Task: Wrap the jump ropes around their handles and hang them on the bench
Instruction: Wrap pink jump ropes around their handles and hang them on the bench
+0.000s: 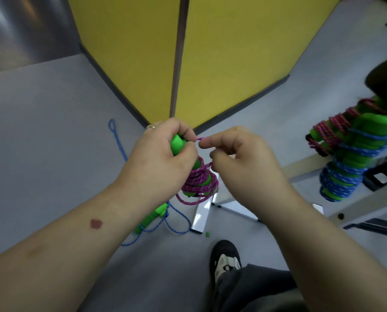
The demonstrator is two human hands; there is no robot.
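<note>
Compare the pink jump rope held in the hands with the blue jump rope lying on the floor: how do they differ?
The pink jump rope is coiled around its green handles, while the blue jump rope trails loose and unwound. The pink one is held up, the left hand gripping a handle and the right hand pinching the rope end; the blue one lies untouched on the floor. Both have green handles and braided cord.

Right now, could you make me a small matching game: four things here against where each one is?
Things:
1. pink jump rope
2. unwrapped blue jump rope
3. wrapped blue jump rope
4. shoe

Places:
A. lying loose on the floor
B. hanging on the bench
C. on the person's foot
D. held in both hands

Pairs: 1-D, 2-A, 3-B, 4-C
</note>
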